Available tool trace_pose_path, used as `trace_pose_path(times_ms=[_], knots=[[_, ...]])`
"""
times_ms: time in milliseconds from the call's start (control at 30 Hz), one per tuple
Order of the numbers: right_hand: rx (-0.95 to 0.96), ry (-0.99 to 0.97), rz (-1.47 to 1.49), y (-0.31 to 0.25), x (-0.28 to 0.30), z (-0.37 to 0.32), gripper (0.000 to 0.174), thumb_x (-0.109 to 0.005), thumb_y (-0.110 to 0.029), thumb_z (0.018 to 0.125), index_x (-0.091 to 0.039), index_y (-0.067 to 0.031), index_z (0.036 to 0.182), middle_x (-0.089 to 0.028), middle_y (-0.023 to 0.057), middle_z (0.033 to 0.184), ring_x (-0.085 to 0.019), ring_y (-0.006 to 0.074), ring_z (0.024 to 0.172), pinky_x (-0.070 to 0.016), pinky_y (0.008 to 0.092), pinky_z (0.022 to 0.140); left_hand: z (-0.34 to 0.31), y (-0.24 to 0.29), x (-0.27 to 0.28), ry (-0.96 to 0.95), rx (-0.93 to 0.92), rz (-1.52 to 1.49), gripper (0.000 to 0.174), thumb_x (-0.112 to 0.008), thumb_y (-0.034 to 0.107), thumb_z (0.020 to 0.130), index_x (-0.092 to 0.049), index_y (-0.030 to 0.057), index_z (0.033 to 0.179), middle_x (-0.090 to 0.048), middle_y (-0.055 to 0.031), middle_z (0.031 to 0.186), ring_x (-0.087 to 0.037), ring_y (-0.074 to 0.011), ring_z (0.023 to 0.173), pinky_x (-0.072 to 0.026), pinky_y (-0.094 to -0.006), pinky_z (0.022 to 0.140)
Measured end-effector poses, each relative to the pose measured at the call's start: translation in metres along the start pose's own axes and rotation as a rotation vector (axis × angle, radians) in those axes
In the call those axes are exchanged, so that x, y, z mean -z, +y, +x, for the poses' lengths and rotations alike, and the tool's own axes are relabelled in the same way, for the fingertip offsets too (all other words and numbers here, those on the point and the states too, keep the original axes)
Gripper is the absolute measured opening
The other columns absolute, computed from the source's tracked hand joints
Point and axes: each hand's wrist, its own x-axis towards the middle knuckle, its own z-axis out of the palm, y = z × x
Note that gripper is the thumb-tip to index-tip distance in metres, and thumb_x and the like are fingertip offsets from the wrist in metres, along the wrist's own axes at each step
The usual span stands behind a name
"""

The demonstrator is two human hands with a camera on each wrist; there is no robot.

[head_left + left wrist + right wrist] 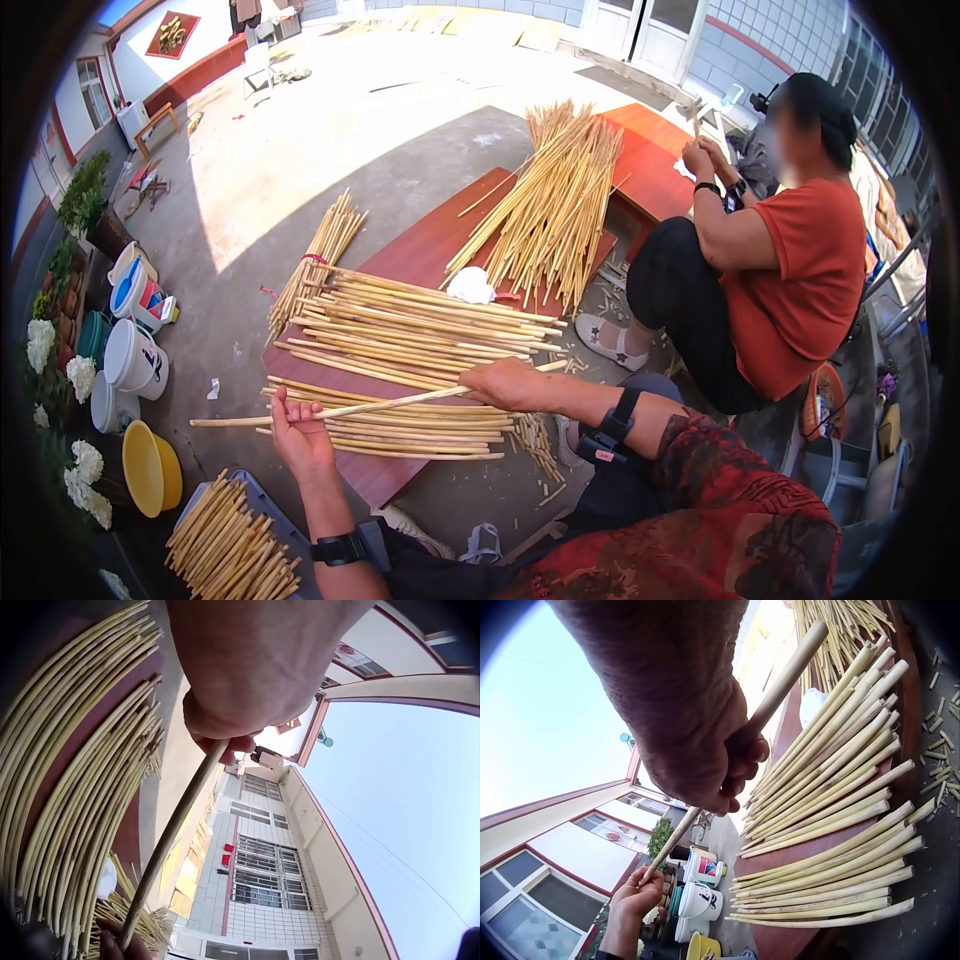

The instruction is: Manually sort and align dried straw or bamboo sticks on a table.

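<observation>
One long, pale plant stalk [385, 405] is held level between both hands, above the stalks laid on the reddish board. My right hand [505, 384] grips it near its thick end; in the right wrist view, the fingers [744, 769] curl round it and a short piece sticks out beyond. Further along, my left hand [303, 435] holds it between thumb and fingers, its thin end reaching out to the left. Below lie rows of cut stalks [410, 318], roughly parallel, in two groups on the board [385, 480].
A heap of stalks [560, 200] and a white crumpled bundle [471, 286] lie on the boards. A tied bundle [318, 255] sits left. Short pieces fill a grey tray [290, 535] by a yellow basin [150, 468] and buckets [135, 358]. Another person [790, 270] sits right.
</observation>
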Motion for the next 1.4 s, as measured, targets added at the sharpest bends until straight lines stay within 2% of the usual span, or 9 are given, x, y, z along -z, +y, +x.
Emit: trace_pose_path(times_ms=[167, 367, 567, 633, 733, 833, 900, 1200, 1400], knots=[[0.003, 0.027, 0.063, -0.018, 0.002, 0.009, 0.015, -0.047, -0.018, 0.079, -0.046, -0.0034, 0.081, -0.054, 0.0156, 0.071, -0.054, 0.0342, 0.071, -0.0407, 0.0427, 0.06, -0.016, -0.018, -0.02, -0.137, 0.096, 0.071, 0.023, -0.04, 0.022, 0.088, -0.045, 0.0006, 0.095, -0.041, -0.0015, 0.06, -0.046, -0.0147, 0.06, -0.0438, -0.0322, 0.065], [0.013, 0.053, 0.135, -0.033, -0.006, 0.018, 0.016, -0.048, -0.018, 0.079, -0.046, -0.0026, 0.083, -0.054, 0.0164, 0.072, -0.054, 0.0344, 0.071, -0.041, 0.0429, 0.061, -0.042, -0.053, -0.033, -0.282, 0.294, 0.191, 0.022, -0.046, 0.02, 0.086, -0.045, 0.0011, 0.098, -0.051, -0.0041, 0.068, -0.052, -0.0162, 0.071, -0.0434, -0.0301, 0.066], [0.016, 0.068, 0.176, -0.033, -0.012, 0.019, 0.02, -0.048, -0.019, 0.08, -0.047, -0.0033, 0.093, -0.055, 0.0171, 0.077, -0.054, 0.0344, 0.073, -0.0418, 0.042, 0.063, -0.047, -0.058, -0.036, -0.345, 0.394, 0.312, 0.021, -0.047, 0.017, 0.085, -0.045, 0.0017, 0.099, -0.054, -0.0061, 0.076, -0.054, -0.0163, 0.075, -0.0448, -0.0274, 0.061], [0.092, 0.131, 0.19, -0.03, -0.014, 0.02, 0.028, -0.047, -0.024, 0.082, -0.045, -0.0079, 0.105, -0.054, 0.0165, 0.079, -0.054, 0.0345, 0.071, -0.0419, 0.0415, 0.058, -0.047, -0.058, -0.035, -0.346, 0.413, 0.311, 0.021, -0.047, 0.016, 0.085, -0.044, 0.0016, 0.099, -0.055, -0.0066, 0.077, -0.054, -0.0164, 0.075, -0.0452, -0.0265, 0.059], [0.117, 0.09, 0.238, -0.034, -0.01, 0.018, 0.031, -0.046, -0.024, 0.083, -0.043, -0.0091, 0.109, -0.054, 0.017, 0.079, -0.054, 0.0352, 0.071, -0.042, 0.0414, 0.058, -0.048, -0.058, -0.033, -0.369, 0.427, 0.32, 0.02, -0.048, 0.018, 0.084, -0.045, 0.0051, 0.1, -0.052, -0.0017, 0.074, -0.052, -0.0152, 0.078, -0.0412, -0.0284, 0.062], [0.056, 0.004, 0.246, -0.039, -0.009, 0.016, 0.019, -0.046, -0.02, 0.082, -0.045, -0.0043, 0.093, -0.055, 0.0192, 0.078, -0.054, 0.0354, 0.074, -0.0416, 0.0417, 0.063, -0.044, -0.056, -0.028, -0.352, 0.445, 0.273, 0.019, -0.047, 0.018, 0.085, -0.046, 0.0059, 0.099, -0.05, -0.0002, 0.071, -0.052, -0.0143, 0.076, -0.0411, -0.0281, 0.061], [0.077, 0.022, 0.227, -0.036, -0.012, 0.019, 0.017, -0.045, -0.019, 0.082, -0.044, -0.0042, 0.089, -0.054, 0.019, 0.075, -0.053, 0.0356, 0.073, -0.0411, 0.0423, 0.062, -0.04, -0.054, -0.026, -0.245, 0.397, 0.22, 0.02, -0.047, 0.019, 0.085, -0.046, 0.0028, 0.097, -0.05, -0.0022, 0.069, -0.054, -0.016, 0.07, -0.044, -0.0259, 0.052], [0.051, 0.058, 0.02, 0.0, 0.004, -0.001, 0.012, -0.046, -0.018, 0.08, -0.043, -0.0063, 0.082, -0.053, 0.0139, 0.071, -0.053, 0.033, 0.069, -0.04, 0.0418, 0.058, 0.002, 0.016, 0.014, 0.028, 0.086, 0.132, 0.02, -0.046, 0.022, 0.086, -0.049, 0.005, 0.095, -0.051, 0.0007, 0.068, -0.052, -0.0123, 0.066, -0.0396, -0.0241, 0.049], [0.024, 0.046, -0.049, 0.018, 0.01, -0.019, 0.012, -0.05, -0.018, 0.078, -0.044, -0.0073, 0.08, -0.052, 0.0117, 0.069, -0.053, 0.0312, 0.07, -0.0402, 0.041, 0.057, 0.008, 0.04, 0.041, 0.13, 0.025, 0.184, 0.021, -0.046, 0.023, 0.086, -0.05, 0.005, 0.095, -0.054, -0.0005, 0.074, -0.052, -0.0123, 0.068, -0.0394, -0.024, 0.05]])
